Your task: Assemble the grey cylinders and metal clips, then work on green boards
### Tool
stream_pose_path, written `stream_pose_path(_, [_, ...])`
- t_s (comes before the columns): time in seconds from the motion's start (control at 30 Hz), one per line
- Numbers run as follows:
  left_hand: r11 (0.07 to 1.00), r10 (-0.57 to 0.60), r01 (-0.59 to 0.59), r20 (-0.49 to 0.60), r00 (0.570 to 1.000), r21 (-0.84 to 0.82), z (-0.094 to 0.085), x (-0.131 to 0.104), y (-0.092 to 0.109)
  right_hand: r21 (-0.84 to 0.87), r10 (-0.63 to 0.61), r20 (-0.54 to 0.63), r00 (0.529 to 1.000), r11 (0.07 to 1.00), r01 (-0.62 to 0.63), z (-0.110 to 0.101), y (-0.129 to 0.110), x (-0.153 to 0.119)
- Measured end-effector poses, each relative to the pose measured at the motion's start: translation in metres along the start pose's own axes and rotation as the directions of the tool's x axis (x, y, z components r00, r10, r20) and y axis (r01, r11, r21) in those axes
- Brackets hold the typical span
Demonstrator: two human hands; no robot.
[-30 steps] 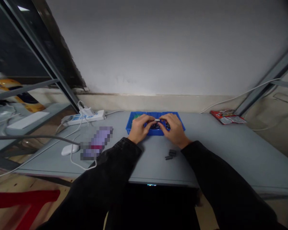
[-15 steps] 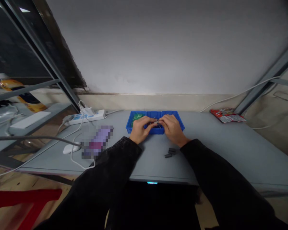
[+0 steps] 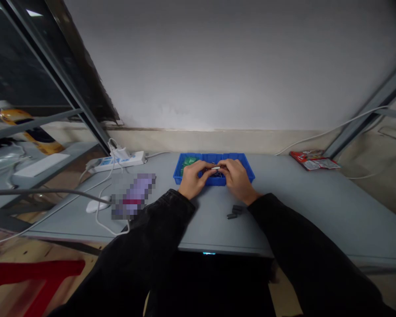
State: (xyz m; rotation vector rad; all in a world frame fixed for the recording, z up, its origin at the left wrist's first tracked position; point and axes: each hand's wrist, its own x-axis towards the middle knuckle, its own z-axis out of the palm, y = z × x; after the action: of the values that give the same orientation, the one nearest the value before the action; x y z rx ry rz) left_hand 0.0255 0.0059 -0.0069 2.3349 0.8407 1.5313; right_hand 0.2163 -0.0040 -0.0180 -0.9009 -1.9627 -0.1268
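Between the fingertips of both hands is a small, pale, narrow piece (image 3: 215,167), too small to name. My left hand (image 3: 193,178) pinches its left end and my right hand (image 3: 235,177) its right end. Both hands are over a row of blue plastic bins (image 3: 211,156) at the back of the desk. Green parts (image 3: 190,160) lie in the left bin, and small dark metallic pieces (image 3: 218,175) show in the middle one. The right bin is partly hidden by my right hand. Several small dark grey blocks (image 3: 236,210) lie on the desk in front of the right wrist.
On the left of the grey desk (image 3: 317,207) are a white power strip (image 3: 135,159), a pixelated phone-like object (image 3: 137,193), a white mouse-shaped item (image 3: 98,204) and loose cables. A red packet (image 3: 313,160) lies at the back right. A red stool (image 3: 36,273) stands lower left.
The small piece between my fingertips has turned and now shows a brighter white face. My hands stay nearly in place over the bins.
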Motion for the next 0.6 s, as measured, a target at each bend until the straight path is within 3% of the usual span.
stream_pose_path(0.27, [0.999,0.036,-0.036,0.034,0.999,-0.011,-0.0019,0.0004,0.0049,-0.031,0.03,0.046,0.998,0.999,-0.029,-0.0016,-0.0024,0.0004])
stream_pose_path(0.6, [0.997,0.066,-0.062,0.089,0.994,-0.041,-0.0016,0.0013,0.0094,-0.041,0.029,0.008,1.0,0.999,-0.029,0.001,-0.0026,-0.0026])
